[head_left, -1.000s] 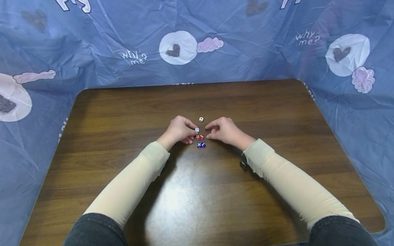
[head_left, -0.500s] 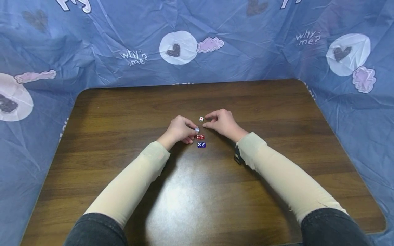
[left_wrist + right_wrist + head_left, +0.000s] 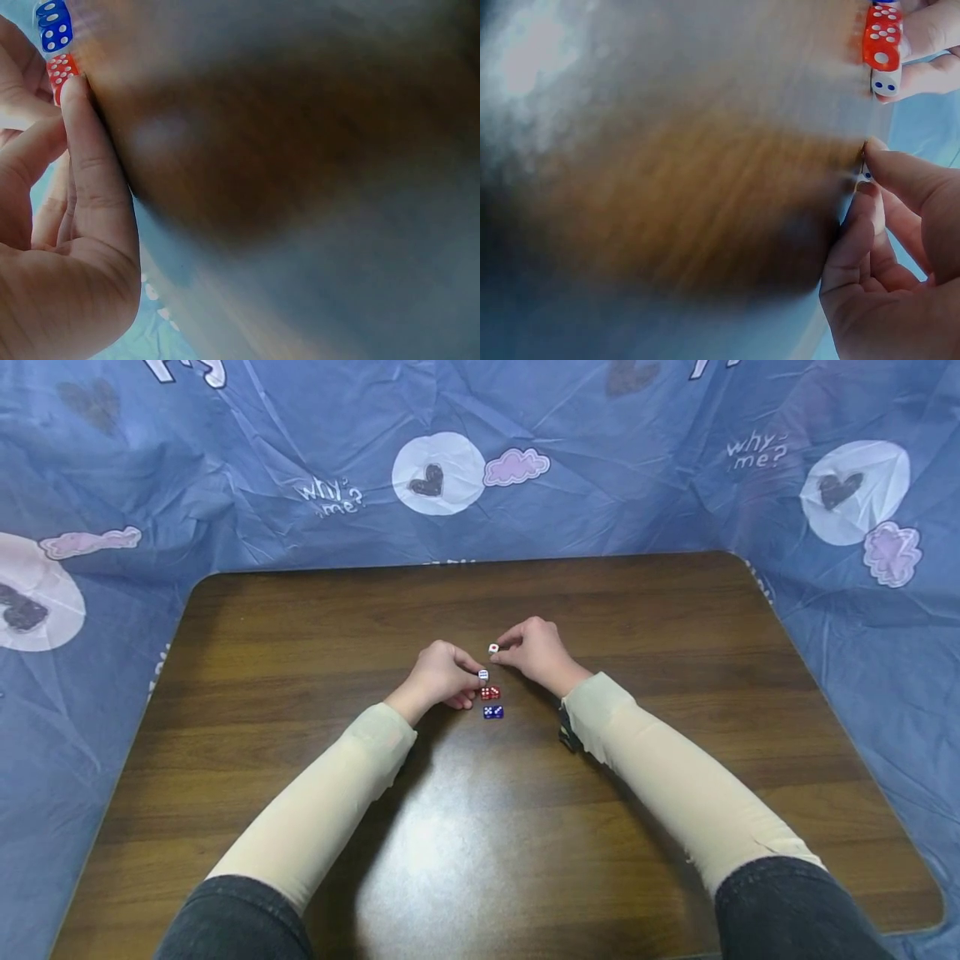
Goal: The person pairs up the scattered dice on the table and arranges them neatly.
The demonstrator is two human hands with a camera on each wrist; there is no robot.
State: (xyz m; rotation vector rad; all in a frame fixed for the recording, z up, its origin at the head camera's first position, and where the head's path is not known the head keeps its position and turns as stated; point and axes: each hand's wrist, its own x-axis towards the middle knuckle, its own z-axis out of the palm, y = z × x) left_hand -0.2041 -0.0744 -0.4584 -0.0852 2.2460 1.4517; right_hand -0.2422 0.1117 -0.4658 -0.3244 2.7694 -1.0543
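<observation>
Since a second ago, the right hand [image 3: 536, 650] has been carried away from the red die [image 3: 489, 692] and up the desk [image 3: 300, 627] to the far white die [image 3: 492, 648], which is now pinched between thumb and forefinger; in the right wrist view only a sliver of that die [image 3: 865, 175] shows between the fingertips [image 3: 877, 154]. The left hand [image 3: 438, 675] has been kept where it was, its fingers curled in against the near white die [image 3: 483, 675] and the red die, steadying them; whether the white one is truly gripped cannot be told from the head view. From the left wrist a fingertip [image 3: 73, 90] is seen pressed to the red die [image 3: 61, 69], with the blue die [image 3: 52, 26] touching it just beyond.

Three dice are lined up in a tight row on the desk, white, red, blue, the blue die [image 3: 492, 712] nearest the person. The fourth, the far white die, is set apart just beyond the row and is being grasped now.

By the look of it, the grasp on the last loose die is the step in hand. What the next move seems to call for is a light lift and a short carry toward the row, with the die set down square against its end and the left hand's dice not nudged out of line
</observation>
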